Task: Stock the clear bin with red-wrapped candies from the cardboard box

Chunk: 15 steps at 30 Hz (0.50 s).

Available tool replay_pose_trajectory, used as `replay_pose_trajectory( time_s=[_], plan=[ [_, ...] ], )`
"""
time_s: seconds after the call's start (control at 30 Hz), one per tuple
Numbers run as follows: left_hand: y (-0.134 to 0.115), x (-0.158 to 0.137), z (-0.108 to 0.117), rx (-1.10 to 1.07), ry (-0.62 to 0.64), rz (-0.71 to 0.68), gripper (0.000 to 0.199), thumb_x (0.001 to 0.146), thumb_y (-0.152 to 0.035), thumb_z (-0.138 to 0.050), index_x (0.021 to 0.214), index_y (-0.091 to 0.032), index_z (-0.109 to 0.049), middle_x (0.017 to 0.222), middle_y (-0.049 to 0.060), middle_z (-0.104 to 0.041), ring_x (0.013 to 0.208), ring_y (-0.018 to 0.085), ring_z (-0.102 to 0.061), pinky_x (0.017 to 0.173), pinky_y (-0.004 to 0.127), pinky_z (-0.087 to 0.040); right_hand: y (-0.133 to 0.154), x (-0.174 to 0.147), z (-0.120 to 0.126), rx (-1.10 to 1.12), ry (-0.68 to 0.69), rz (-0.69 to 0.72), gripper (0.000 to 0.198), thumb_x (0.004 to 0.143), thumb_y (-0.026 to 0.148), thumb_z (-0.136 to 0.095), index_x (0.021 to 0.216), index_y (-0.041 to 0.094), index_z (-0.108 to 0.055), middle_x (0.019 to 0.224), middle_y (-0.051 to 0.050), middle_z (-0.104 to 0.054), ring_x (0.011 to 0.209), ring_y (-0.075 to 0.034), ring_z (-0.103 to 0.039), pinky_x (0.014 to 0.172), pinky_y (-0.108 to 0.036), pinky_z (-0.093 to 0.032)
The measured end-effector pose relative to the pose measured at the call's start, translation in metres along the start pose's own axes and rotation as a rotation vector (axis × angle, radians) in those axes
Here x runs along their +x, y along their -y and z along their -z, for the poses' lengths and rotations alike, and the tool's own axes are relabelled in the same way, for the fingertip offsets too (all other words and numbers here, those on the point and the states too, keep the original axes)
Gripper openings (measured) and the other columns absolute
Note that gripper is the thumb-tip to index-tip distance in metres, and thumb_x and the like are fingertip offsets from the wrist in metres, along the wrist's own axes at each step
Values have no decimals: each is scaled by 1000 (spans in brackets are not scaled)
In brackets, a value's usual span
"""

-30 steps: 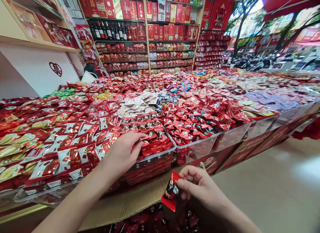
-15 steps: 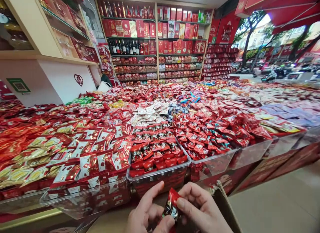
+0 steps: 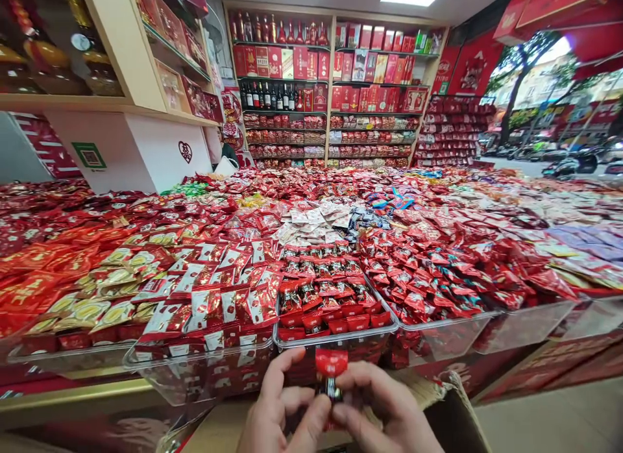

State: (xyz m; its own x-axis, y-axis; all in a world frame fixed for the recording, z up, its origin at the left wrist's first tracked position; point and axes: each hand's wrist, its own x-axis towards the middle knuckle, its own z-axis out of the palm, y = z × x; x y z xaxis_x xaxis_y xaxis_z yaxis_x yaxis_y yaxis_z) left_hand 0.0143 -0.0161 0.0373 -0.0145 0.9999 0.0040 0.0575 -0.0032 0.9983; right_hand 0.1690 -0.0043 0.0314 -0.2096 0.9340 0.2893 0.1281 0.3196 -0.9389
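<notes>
Between my two hands is a small red-and-black candy packet (image 3: 331, 363), upright over an open cardboard box (image 3: 221, 428). My left hand (image 3: 281, 411) pinches its lower part with the thumb, while the index finger stretches up and away. From the other side, my right hand (image 3: 384, 407) grips the packet with thumb and curled fingers. Just beyond my hands stands a clear plastic bin (image 3: 335, 340). Matching red-and-black packets (image 3: 331, 296) lie in rows inside it. The bottom of the packet I hold is hidden by my fingers.
Left of that bin, another holds white-and-red packets (image 3: 199, 304). A pile of small red packets (image 3: 428, 278) fills the bin on the right. Shelves (image 3: 332, 96) with bottles and red boxes line the back wall. A person (image 3: 228, 153) is partly visible behind the counter.
The packet has turned from tilted to upright, its red top end now facing me. My fingers have shifted on it. The view has swung left, and more of the cardboard box shows.
</notes>
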Motion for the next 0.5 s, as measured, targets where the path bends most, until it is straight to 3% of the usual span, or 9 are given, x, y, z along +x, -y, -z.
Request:
replay_pose_trajectory(
  time_s=[0.07, 0.13, 0.3, 0.4, 0.5],
  plan=[
    [-14, 7, 15, 107, -82, -59, 48, 76, -49, -53, 115, -24, -43, 71, -1, -70, 58, 15, -62, 63, 25, -48, 13, 26, 10, -12, -52, 17, 16, 77, 32, -57, 86, 19, -58, 76, -4, -60, 65, -14, -54, 60, -24, -45],
    [-24, 16, 31, 298, -155, -117, 33, 77, -45, -53, 103, -23, -54, 86, 2, -70, 68, 17, -63, 65, 26, -49, 22, 53, 18, -17, -109, 42, 18, 76, 32, -59, 88, 18, -56, 75, -3, -60, 67, -14, -55, 62, -25, -45],
    [-28, 37, 50, 772, -150, -375, 27, 84, -31, -47, 105, -21, -60, 109, 5, -66, 99, 21, -60, 88, 31, -44, 22, 98, 16, -62, 22, 55, 18, 75, 28, -57, 87, 15, -59, 79, -5, -63, 72, -15, -58, 69, -29, -46],
    [-24, 43, 49, 908, -116, -521, 30, 86, -26, -42, 109, -17, -60, 110, 7, -66, 101, 20, -61, 89, 33, -46, 19, 106, 5, -141, 60, 67, 16, 74, 25, -56, 85, 15, -61, 78, -4, -64, 72, -16, -57, 68, -29, -45],
    [-21, 45, 47, 959, -123, -647, 29, 86, -23, -40, 104, -16, -61, 103, 8, -69, 94, 20, -64, 82, 34, -51, 22, 110, -2, -80, 106, -2, 15, 72, 25, -57, 82, 15, -60, 70, -2, -62, 59, -12, -53, 56, -25, -43]
  ],
)
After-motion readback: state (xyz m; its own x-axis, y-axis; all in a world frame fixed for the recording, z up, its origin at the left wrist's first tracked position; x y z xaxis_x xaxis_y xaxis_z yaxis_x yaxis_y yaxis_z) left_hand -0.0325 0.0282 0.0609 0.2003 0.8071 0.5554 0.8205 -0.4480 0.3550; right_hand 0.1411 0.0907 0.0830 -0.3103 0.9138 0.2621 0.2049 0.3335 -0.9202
